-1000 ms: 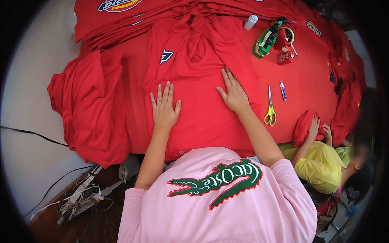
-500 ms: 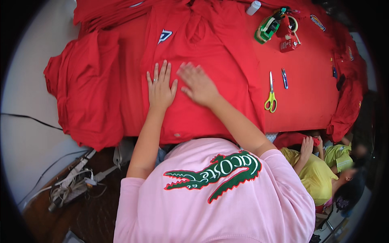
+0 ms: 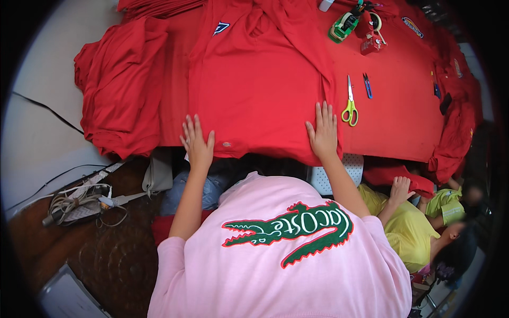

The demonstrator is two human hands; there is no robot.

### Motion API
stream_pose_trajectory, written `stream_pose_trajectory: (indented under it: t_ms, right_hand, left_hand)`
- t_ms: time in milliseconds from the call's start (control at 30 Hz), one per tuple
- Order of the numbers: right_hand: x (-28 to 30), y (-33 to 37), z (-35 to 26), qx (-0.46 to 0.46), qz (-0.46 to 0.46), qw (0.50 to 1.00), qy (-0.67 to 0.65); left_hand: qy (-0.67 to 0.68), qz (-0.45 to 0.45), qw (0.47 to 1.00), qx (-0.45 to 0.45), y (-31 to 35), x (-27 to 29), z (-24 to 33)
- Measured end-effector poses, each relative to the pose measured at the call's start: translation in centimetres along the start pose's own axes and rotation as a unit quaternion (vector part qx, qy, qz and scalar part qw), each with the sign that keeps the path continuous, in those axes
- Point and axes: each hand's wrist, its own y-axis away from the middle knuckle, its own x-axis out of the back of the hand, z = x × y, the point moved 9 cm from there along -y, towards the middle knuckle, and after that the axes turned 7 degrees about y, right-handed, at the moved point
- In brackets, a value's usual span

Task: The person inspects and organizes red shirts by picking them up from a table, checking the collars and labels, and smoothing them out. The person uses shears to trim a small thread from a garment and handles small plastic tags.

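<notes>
A red long-sleeved shirt (image 3: pixel 254 100) lies spread over the red-covered table (image 3: pixel 392 132), its neck at the far side and its hem along the near edge. My left hand (image 3: pixel 198 146) rests on the lower left corner of the shirt, fingers outstretched. On the lower right side lies my right hand (image 3: pixel 324 131), flat with its fingers extended. Small patches mark the shirt's chest and hem. Just right of my right hand are yellow-handled scissors (image 3: pixel 350 108) and blue thread snips (image 3: pixel 368 86).
A heap of red garments (image 3: pixel 124 90) lies at the left. At the back right stand a green tape dispenser (image 3: pixel 343 27) and a small red box (image 3: pixel 373 43). Cables (image 3: pixel 79 201) lie on the floor at left. A person in yellow (image 3: pixel 405 228) sits at right.
Both hands have slid back toward me from the middle of the shirt to its hem. They have also moved apart, the right one to the right side.
</notes>
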Motion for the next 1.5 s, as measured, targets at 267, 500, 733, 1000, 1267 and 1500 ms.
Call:
stream_pose_trajectory:
  t_ms: [267, 500, 733, 1000, 1267, 1500]
  right_hand:
    - [2.0, 8.3, -1.6, 0.038, -0.024, 0.991, -0.125]
    - [6.7, 5.3, -15.8, 0.256, -0.015, 0.954, -0.154]
    - [14.5, -1.4, -18.5, 0.22, -0.003, 0.965, -0.142]
    - [42.3, -4.6, -12.0, 0.21, 0.256, 0.833, -0.443]
    - [55.2, -3.0, 8.7, 0.053, 0.439, 0.843, -0.305]
    - [63.5, 4.3, 20.3, 0.025, 0.461, 0.832, -0.307]
  left_hand:
    - [0.448, 0.088, 0.846, 0.277, 15.0, -5.0, -4.0]
    - [0.695, -0.024, 0.602, 0.392, 11.7, -6.8, 2.3]
    - [0.787, -0.033, 0.605, 0.113, 6.1, 3.6, 13.7]
    - [0.52, -0.117, 0.833, -0.148, -3.4, 6.9, 21.6]
    - [-0.341, 0.118, 0.913, -0.189, -11.8, 31.1, 13.6]
    - [-0.106, 0.335, 0.9, -0.259, 0.7, 52.2, 24.8]
